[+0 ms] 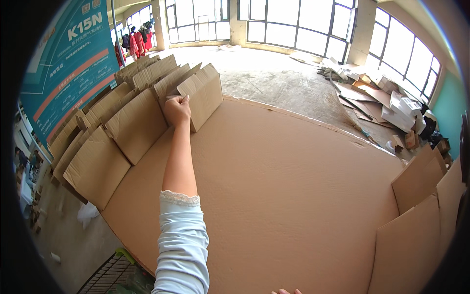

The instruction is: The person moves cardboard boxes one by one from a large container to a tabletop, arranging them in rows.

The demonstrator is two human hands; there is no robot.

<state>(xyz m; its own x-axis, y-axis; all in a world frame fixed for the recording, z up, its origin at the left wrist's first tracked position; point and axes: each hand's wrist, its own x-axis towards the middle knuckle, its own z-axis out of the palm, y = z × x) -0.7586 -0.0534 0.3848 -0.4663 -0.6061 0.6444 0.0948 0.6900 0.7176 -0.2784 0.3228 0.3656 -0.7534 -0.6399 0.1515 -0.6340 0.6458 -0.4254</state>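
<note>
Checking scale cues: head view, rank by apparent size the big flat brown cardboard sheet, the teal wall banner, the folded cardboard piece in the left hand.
1. Big flat brown cardboard sheet
2. Teal wall banner
3. Folded cardboard piece gripped by the left hand; it sits farther away, so it may be understated.

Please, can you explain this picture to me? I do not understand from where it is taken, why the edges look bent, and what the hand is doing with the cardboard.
A camera worn on a person's head looks down; its wide lens bends straight lines. The left hand, on an arm in a pale blue sleeve, reaches forward and grips the edge of a flat cardboard piece. This piece is the front one in a leaning row of cardboard pieces along the left side. All rest on a big cardboard sheet. Only fingertips of the right hand show at the bottom edge.
</note>
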